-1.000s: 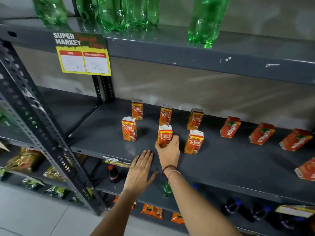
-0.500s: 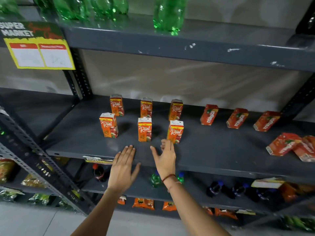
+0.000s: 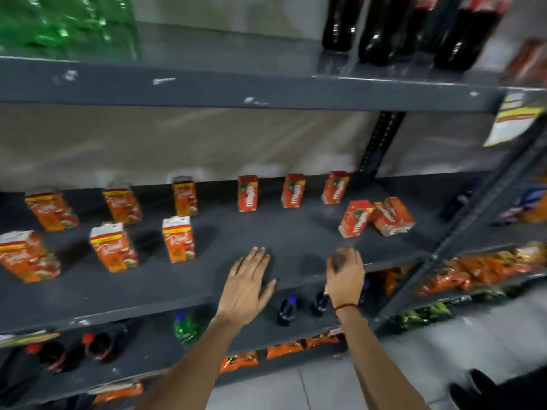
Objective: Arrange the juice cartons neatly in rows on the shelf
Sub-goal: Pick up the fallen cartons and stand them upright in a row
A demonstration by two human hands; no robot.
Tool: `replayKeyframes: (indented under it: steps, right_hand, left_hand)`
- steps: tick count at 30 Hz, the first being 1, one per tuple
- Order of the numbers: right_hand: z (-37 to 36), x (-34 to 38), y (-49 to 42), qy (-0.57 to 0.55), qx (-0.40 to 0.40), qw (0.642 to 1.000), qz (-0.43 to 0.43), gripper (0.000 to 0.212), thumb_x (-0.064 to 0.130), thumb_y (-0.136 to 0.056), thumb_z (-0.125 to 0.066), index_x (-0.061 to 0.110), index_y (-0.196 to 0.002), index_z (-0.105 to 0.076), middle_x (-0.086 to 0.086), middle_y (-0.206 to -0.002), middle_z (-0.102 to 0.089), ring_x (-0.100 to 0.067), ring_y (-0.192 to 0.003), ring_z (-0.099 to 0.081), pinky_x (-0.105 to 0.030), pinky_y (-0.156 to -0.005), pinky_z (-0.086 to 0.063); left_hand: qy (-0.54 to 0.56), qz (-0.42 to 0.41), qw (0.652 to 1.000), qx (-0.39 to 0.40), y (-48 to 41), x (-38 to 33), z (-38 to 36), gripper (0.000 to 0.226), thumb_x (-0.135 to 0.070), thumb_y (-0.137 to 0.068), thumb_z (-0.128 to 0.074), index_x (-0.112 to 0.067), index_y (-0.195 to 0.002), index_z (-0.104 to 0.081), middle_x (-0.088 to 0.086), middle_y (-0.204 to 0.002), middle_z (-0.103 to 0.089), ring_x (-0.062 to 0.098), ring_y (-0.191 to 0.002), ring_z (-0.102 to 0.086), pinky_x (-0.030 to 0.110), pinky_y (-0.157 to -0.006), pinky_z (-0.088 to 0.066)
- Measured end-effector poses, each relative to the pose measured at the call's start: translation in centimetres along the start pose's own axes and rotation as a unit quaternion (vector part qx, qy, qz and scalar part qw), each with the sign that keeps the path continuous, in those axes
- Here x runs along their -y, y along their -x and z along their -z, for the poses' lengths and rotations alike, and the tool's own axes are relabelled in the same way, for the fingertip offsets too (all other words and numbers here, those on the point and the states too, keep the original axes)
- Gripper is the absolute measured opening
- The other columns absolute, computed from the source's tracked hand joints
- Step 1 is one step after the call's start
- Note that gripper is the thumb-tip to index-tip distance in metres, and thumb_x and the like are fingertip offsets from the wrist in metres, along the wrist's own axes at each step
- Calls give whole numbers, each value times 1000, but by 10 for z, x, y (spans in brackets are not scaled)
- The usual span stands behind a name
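Observation:
Six orange "Real" juice cartons stand in two rows of three on the left of the grey shelf (image 3: 266,229); the nearest front one (image 3: 178,239) is left of my hands. Three red juice cartons (image 3: 248,193) stand upright along the back. Two more red cartons (image 3: 355,218) (image 3: 392,216) lean against each other at the right. My left hand (image 3: 248,287) lies flat and open on the shelf's front part, holding nothing. To its right, my right hand (image 3: 344,276) hovers over the front edge, short of the leaning cartons, its fingers curled and blurred.
Green bottles (image 3: 68,22) and dark cola bottles (image 3: 414,25) stand on the shelf above. Small bottles (image 3: 285,310) and snack packets (image 3: 473,267) fill the lower shelves. A slanted metal post (image 3: 473,208) bounds the shelf on the right, with a yellow price label (image 3: 515,119) above it.
My right hand let go of the front middle carton and both hands slid right along the shelf. My view swung right, so the red cartons now sit nearer the centre.

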State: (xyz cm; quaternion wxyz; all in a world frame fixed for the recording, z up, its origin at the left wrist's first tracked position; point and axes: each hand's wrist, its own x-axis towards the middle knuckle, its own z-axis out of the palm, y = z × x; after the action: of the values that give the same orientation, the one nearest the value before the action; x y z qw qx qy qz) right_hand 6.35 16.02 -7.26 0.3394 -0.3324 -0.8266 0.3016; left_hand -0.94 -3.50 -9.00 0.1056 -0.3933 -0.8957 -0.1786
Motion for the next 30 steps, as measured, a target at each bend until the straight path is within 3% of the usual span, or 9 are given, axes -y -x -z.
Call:
replayKeyframes:
  steps: [2, 4, 6, 9, 14, 20, 25, 30]
  right_hand:
    - [19, -21, -29, 39, -12, 999, -25, 22, 6, -84, -64, -6, -103, -58, -27, -106, -58, -44, -102, -55, -49, -84, -48]
    - [33, -36, -60, 77, -3, 996, -47, 30, 9, -86, -62, -7, -110, -54, -27, -114, -54, -43, -111, -50, -48, -86, -47]
    - [41, -48, -90, 135, 24, 988, -66, 37, 13, -87, -60, -6, -117, -49, -27, -123, -50, -42, -117, -45, -48, -91, -46]
    - [43, -62, -127, 214, 84, 971, -68, 46, 17, -89, -57, -6, -125, -41, -25, -132, -45, -40, -124, -42, -49, -97, -44]
    - [37, -77, -168, 306, 164, 938, -2, 55, 23, -92, -52, -5, -136, -32, -24, -140, -40, -38, -129, -37, -47, -109, -32]
    - [30, -68, -188, 316, 159, 933, -72, 58, 26, -92, -52, -3, -137, -31, -22, -141, -41, -37, -133, -32, -47, -106, -35]
    - [29, -65, -191, 238, 175, 938, -184, 47, 33, -80, -67, 3, -115, -60, -17, -122, -62, -32, -115, -56, -37, -95, -49]
    - [48, -73, -174, 28, 119, 946, -299, 58, 32, -76, -72, 0, -121, -55, -21, -127, -59, -37, -114, -58, -46, -96, -50]
  left_hand:
    - [-13, 4, 999, 38, -20, -18, -15, 59, -44, -94, -45, -4, -138, -40, 11, -148, -37, 25, -137, -32, 42, -109, -31]
    - [-37, 19, 997, 71, -34, -30, -30, 68, -53, -95, -30, -7, -146, -24, 8, -155, -21, 21, -143, -16, 37, -115, -18]
    - [-59, 40, 994, 86, -39, -35, -40, 77, -61, -92, -14, -8, -147, -19, 8, -156, -19, 20, -143, -13, 36, -116, -14]
    - [-69, 48, 994, 76, -38, -37, -44, 92, -67, -85, 3, -5, -142, -34, 12, -150, -34, 24, -138, -29, 39, -113, -23]
    - [-68, 51, 993, 78, -39, -39, -41, 90, -68, -88, -7, -1, -133, -48, 15, -139, -49, 27, -129, -45, 43, -105, -37]
    - [-70, 55, 994, 65, -38, -44, -38, 85, -67, -88, -17, -1, -132, -48, 16, -139, -49, 28, -128, -46, 43, -105, -38]
    - [-80, 60, 993, 59, -37, -45, -38, 81, -63, -85, -30, -2, -135, -45, 15, -141, -46, 27, -131, -42, 41, -108, -34]
    - [-92, 61, 992, 54, -37, -46, -38, 81, -64, -85, -29, -3, -137, -42, 14, -143, -45, 25, -132, -40, 40, -110, -31]
